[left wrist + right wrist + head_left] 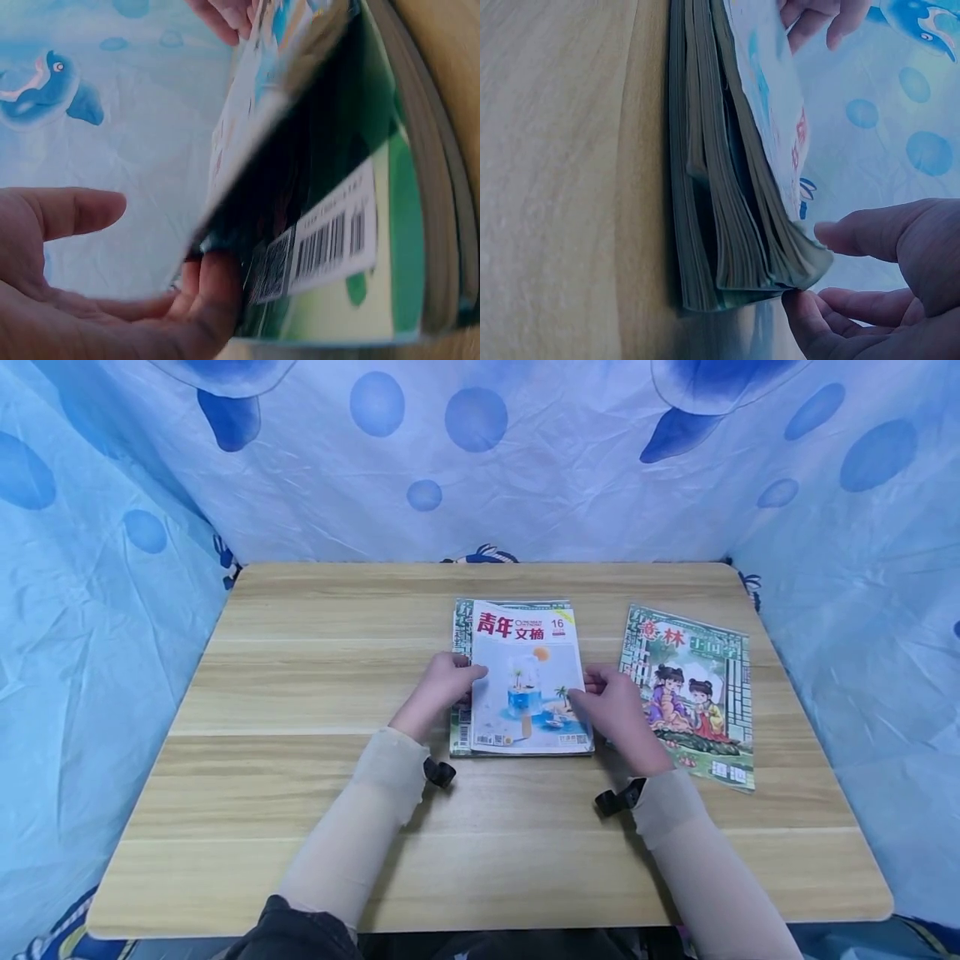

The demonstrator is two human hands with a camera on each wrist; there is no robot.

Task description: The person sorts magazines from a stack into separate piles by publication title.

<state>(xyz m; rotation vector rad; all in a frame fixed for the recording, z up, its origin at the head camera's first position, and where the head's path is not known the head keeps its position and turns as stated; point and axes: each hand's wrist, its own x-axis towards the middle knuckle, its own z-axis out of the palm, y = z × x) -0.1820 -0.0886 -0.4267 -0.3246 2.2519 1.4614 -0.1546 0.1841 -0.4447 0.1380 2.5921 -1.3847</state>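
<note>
A magazine (525, 681) with a popsicle on its white cover lies on top of a small stack in the middle of the table. Beneath it a green-bordered magazine (461, 727) shows along the left side; its barcode faces up in the left wrist view. My left hand (442, 683) is at the top magazine's left edge. Its fingers (214, 292) reach under that tilted edge, while the thumb (86, 210) stands apart from the cover. At the right edge my right hand (617, 706) pinches the top magazine, thumb (862, 231) at the cover side and fingertips below.
To the right, another green magazine (693, 693) with two cartoon children lies slightly turned, partly behind my right hand. The wooden table (300, 693) ends at a blue patterned curtain (480, 468) at the back and sides.
</note>
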